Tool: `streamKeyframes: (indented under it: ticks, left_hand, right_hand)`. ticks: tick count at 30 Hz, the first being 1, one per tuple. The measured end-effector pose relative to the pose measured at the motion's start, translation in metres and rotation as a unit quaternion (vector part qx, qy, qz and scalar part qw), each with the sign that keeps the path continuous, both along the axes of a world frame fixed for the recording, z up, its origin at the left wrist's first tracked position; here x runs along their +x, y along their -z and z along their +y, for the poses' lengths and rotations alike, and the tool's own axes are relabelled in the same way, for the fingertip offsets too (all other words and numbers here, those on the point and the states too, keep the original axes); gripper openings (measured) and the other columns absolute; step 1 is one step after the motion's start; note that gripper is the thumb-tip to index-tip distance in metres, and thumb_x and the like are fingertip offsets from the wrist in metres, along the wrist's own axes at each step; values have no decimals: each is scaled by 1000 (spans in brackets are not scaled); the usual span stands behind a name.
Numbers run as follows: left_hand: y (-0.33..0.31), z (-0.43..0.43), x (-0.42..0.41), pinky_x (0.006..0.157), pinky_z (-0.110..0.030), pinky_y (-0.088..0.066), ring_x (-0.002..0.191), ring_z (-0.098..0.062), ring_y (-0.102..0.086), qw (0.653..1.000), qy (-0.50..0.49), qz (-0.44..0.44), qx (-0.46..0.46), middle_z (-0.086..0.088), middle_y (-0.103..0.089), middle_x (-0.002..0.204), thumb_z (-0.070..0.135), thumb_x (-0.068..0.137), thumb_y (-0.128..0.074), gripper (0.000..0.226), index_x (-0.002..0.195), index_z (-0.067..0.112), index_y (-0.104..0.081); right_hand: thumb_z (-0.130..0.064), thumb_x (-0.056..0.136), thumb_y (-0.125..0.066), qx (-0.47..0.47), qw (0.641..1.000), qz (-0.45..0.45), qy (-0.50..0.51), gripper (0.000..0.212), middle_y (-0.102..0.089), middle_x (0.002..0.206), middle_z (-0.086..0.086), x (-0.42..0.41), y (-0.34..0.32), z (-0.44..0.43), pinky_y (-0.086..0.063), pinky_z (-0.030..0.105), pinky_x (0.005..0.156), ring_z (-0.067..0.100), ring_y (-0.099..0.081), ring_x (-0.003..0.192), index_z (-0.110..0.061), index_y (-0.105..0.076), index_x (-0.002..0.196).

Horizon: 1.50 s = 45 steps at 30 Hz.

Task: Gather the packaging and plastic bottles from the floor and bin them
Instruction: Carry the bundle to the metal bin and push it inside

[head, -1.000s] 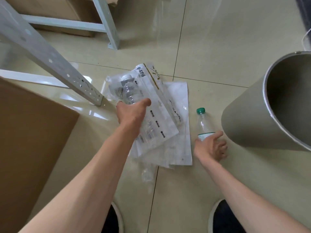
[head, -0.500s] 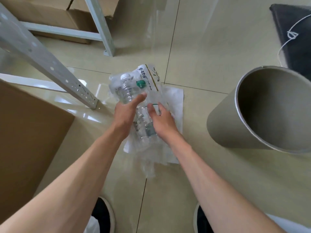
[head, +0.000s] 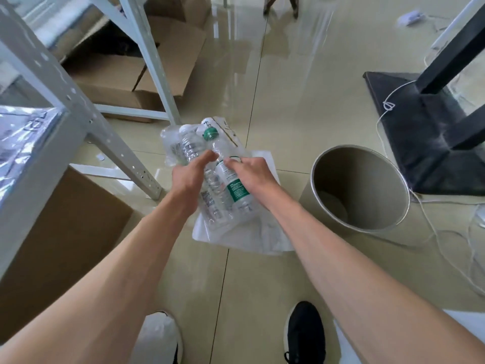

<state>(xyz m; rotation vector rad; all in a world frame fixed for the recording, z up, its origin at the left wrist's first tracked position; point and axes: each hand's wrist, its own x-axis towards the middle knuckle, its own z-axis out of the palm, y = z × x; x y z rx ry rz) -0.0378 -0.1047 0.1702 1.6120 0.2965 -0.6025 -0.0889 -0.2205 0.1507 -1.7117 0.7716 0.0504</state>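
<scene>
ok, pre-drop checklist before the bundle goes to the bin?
1. Left hand closed on the plastic packaging and a clear bottle: ok.
2. Right hand closed on the green-capped bottle: ok.
3. Bundle off the floor: ok, though loose packaging hangs below the hands.
4. Bin upright, mouth open, to the right of the bundle: ok.
5. Room in the bin: ok, only something pale at the bottom.
6. Nothing left on the floor under the bundle: cannot tell.

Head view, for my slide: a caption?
Both hands hold plastic bottles and packaging beside the open bin.
</scene>
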Motion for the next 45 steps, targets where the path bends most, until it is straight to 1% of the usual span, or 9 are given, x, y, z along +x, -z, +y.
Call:
streamKeyframes:
  ticks: [4, 10, 14, 25, 29, 32, 35, 39, 45]
  left_hand:
    - [-42, -33, -9, 88, -47, -55, 93, -31, -68, 998, 13, 2, -59, -9, -68, 95, 26, 75, -74, 16, 85, 19, -63]
    - [-91, -109, -36, 90, -49, -52, 99, -29, -65, 993, 11, -4, -114, -10, -64, 109, 32, 62, -78, 41, 96, 17, -61]
    - [-113, -158, -60, 90, -49, -52, 103, -29, -61, 988, 50, -11, -147, -8, -59, 118, 36, 56, -78, 76, 125, 12, -56]
    - [-134, -215, -102, 88, -54, -53, 104, -34, -69, 968, 111, 33, -222, -14, -69, 120, 37, 51, -79, 72, 119, 17, -64]
    - [-100, -230, -121, 83, -47, -56, 103, -30, -69, 980, 76, 59, -175, -10, -69, 115, 34, 54, -78, 75, 124, 15, -58]
    - [-58, -240, -138, 77, -36, -54, 98, -25, -63, 994, 66, 52, -65, -8, -62, 118, 37, 62, -80, 81, 131, 8, -49]
    - [-18, -250, -156, 60, -30, -48, 83, -26, -60, 998, 49, 9, 36, -10, -60, 115, 38, 68, -79, 69, 122, 10, -47]
    - [23, -263, -159, 81, -36, -54, 92, -30, -60, 987, 76, -29, 139, -11, -59, 107, 35, 70, -75, 60, 116, 8, -48]
    - [45, -285, -159, 78, -32, -51, 94, -32, -63, 970, 115, -76, 200, -8, -55, 92, 33, 73, -67, 54, 116, 9, -45]
  right_hand:
    - [-30, 87, -53, -35, 999, -37, 3, 25, -45, 69, 12, -9, -53, -37, -32, 35, 63, 20, -42, 65, -13, -52, 68]
    - [-22, 91, -49, -135, 990, -50, 3, 36, -39, 61, 6, -33, -121, -111, -30, 34, 61, 19, -38, 62, -19, -38, 56]
    - [-23, 96, -42, -188, 981, -53, 7, 39, -39, 61, 2, -64, -151, -154, -28, 32, 57, 18, -36, 58, -19, -36, 58]
    - [-24, 95, -42, -219, 972, -71, 41, 29, -30, 62, -3, -121, -197, -210, -26, 32, 56, 15, -29, 56, -21, -35, 67]
    - [-28, 95, -44, -180, 982, -26, 50, 22, -45, 70, -3, -136, -159, -219, -31, 30, 59, 17, -42, 65, -17, -49, 78]
    - [-49, 96, -36, -186, 978, 84, 50, 50, -58, 120, 8, -155, -98, -220, -37, 37, 82, 26, -51, 104, -14, -50, 129]
    - [-67, 93, -22, -212, 955, 204, 21, 68, -40, 150, 13, -167, -38, -217, -30, 51, 105, 37, -35, 137, -25, -33, 146]
    - [-60, 92, -28, -145, 966, 214, 12, 61, -52, 141, 14, -162, 14, -221, -43, 52, 102, 38, -50, 126, -24, -40, 140]
    - [-31, 97, -32, -97, 978, 187, -5, 35, -62, 116, 12, -153, 47, -241, -47, 35, 72, 23, -61, 90, -16, -44, 128]
